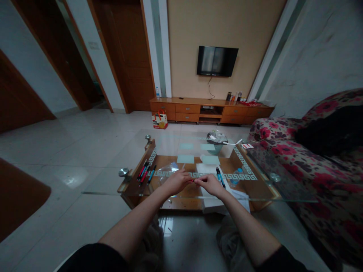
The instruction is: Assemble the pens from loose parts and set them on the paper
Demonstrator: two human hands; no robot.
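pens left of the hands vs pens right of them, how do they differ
The left pens include red ones; the right pens show no red. The left pens lie spread out, the right pens close together. The left pens' far ends slant right, the right pens' slant left. Both lie on the glass tabletop.

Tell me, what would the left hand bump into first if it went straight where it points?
Probably the red thing, then the right hand just beyond. Whether the left hand touches the red thing is hard to tell.

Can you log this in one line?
left hand: pinches red bit | right hand: pinches red bit | pens: on table
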